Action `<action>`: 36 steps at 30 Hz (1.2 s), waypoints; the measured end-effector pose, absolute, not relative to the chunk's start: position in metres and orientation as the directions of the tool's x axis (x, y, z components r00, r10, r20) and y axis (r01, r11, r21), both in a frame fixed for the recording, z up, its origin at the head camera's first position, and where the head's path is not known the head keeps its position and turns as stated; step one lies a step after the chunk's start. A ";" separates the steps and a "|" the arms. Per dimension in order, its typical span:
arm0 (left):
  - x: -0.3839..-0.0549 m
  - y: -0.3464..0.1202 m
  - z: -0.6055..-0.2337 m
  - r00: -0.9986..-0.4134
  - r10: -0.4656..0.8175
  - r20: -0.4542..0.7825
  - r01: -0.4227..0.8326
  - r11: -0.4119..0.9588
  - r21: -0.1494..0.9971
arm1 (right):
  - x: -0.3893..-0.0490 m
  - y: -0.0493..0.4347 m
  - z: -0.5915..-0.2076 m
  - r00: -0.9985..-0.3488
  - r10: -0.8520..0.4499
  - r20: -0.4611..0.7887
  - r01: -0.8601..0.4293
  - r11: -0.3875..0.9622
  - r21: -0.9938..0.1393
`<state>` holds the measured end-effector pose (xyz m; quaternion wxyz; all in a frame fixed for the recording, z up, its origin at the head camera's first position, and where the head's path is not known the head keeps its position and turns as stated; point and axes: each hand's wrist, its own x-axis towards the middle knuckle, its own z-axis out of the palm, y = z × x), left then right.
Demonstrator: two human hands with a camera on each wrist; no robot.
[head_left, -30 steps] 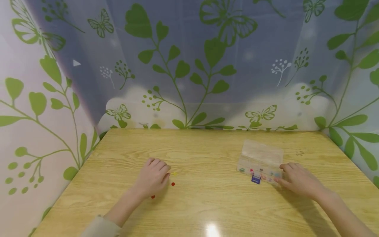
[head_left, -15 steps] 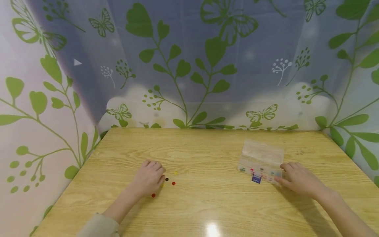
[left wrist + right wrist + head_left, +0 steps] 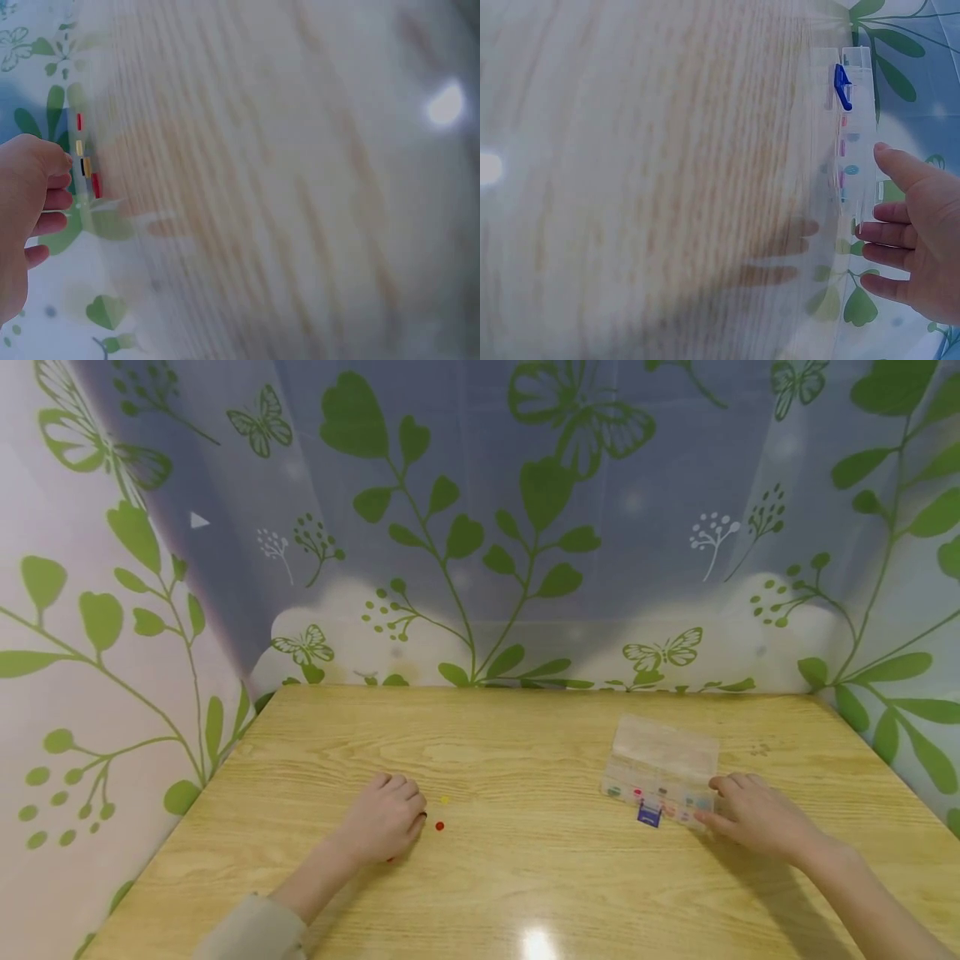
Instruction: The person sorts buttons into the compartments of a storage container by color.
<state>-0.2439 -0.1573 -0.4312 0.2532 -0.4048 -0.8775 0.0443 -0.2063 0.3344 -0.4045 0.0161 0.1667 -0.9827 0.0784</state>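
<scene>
Here's the left hand (image 3: 386, 817) low over the tabletop (image 3: 540, 885), fingers curled right up against the black disc (image 3: 424, 814); whether it pinches it or only touches it, I can't tell. The other discs lie loose just about it: a yellow disc (image 3: 445, 800) beyond the fingertips, a red disc (image 3: 439, 826) just past them, and the second red disc (image 3: 390, 859) peeping out from under the palm. They're probably grouped there so one hand can deal with them with hardly any reach.

Over on the right, the clear box (image 3: 660, 772) lies with its lid back and its blue latch (image 3: 649, 813) towards the person, likely so its compartments are easy to get at. The right hand (image 3: 765, 818) is at its right end, relaxed, fingers spread rather than wrapped round, seemingly to steady it. Small coloured bits show inside, too blurred to name.

Now the hidden parts! The left fingertips are masked from the head view. The left wrist view picks up another yellow piece (image 3: 88, 166) right beside the black, but all edge-on, so spacing is hard to judge. Real contact between right thumb and box can't be confirmed either.
</scene>
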 end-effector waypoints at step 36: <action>-0.245 -0.151 -0.436 -0.437 0.759 0.483 0.707 0.622 -0.337 | -0.205 0.336 -0.407 -0.940 -0.330 0.083 -0.339 0.929 -0.151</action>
